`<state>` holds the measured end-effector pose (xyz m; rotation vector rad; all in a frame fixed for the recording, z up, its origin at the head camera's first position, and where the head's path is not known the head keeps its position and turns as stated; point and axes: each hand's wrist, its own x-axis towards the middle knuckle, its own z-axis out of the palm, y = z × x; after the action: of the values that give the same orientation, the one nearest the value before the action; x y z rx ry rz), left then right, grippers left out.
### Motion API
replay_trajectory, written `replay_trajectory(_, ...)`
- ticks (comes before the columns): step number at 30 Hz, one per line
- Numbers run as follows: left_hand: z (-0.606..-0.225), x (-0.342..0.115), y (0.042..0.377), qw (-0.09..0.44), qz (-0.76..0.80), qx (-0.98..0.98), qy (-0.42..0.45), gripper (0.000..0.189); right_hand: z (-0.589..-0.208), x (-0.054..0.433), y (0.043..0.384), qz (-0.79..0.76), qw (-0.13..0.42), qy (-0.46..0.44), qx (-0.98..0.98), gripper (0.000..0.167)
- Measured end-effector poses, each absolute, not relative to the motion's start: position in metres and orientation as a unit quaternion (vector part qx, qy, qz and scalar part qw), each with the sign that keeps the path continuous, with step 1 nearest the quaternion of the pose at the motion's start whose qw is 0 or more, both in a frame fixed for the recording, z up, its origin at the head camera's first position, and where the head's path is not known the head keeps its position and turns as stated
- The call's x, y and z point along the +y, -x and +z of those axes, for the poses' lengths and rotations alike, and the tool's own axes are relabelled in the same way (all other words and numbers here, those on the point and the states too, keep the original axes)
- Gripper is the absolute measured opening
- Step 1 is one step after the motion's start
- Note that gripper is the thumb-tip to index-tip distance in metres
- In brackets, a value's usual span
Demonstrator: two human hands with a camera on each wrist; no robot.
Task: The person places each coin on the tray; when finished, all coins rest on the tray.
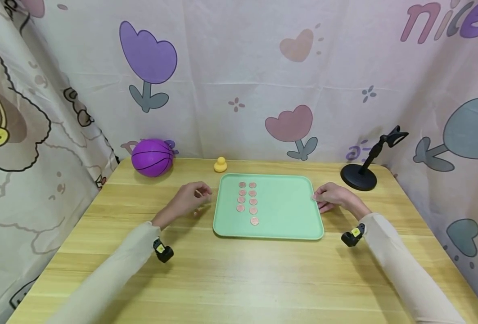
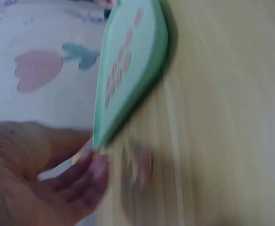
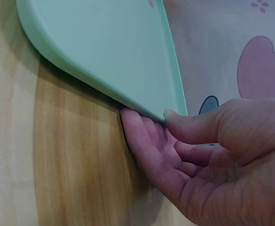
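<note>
A light green tray (image 1: 281,207) lies on the wooden table. On its left half, several small copper-coloured discs (image 1: 253,210), coin-like, form two columns. My right hand (image 1: 336,198) grips the tray's right edge; in the right wrist view the thumb (image 3: 189,127) lies on the rim and the fingers reach underneath. Just left of the tray is my left hand (image 1: 188,198), apart from its edge in the head view, with fingers loosely bent. The left wrist view shows that hand (image 2: 48,174) blurred, and I see nothing clearly held in it.
Behind the tray's left corner sits a yellow rubber duck (image 1: 220,165). A purple basketball (image 1: 152,157) stands at the back left of the table (image 1: 239,279). At the back right is a black stand with a clip (image 1: 360,175). Printed curtains (image 1: 231,81) hang behind and at both sides.
</note>
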<state>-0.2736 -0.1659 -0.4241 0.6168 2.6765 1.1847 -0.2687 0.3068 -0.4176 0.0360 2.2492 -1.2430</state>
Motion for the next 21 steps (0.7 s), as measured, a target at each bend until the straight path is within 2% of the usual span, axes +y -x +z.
replay_trajectory(4, -0.427, -0.192, 0.276, 0.142, 0.351, 0.892, -0.247, 0.027, -0.418, 0.304, 0.269, -0.456, 0.277, -0.01, 0.846, 0.021)
replay_trajectory(6, -0.43, -0.2, 0.276, 0.156, 0.341, 0.891, -0.256, 0.029, -0.418, 0.303, 0.27, -0.453, 0.276, -0.012, 0.847, 0.021)
replay_trajectory(14, -0.437, -0.203, 0.272, 0.138, 0.329, 0.895, -0.268, 0.016, -0.42, 0.305, 0.27, -0.456, 0.279, -0.013, 0.845, 0.02)
replay_trajectory(21, -0.433, -0.197, 0.271, 0.155, 0.351, 0.891, -0.242, 0.013, -0.419, 0.306, 0.268, -0.457, 0.278, -0.015, 0.845, 0.021)
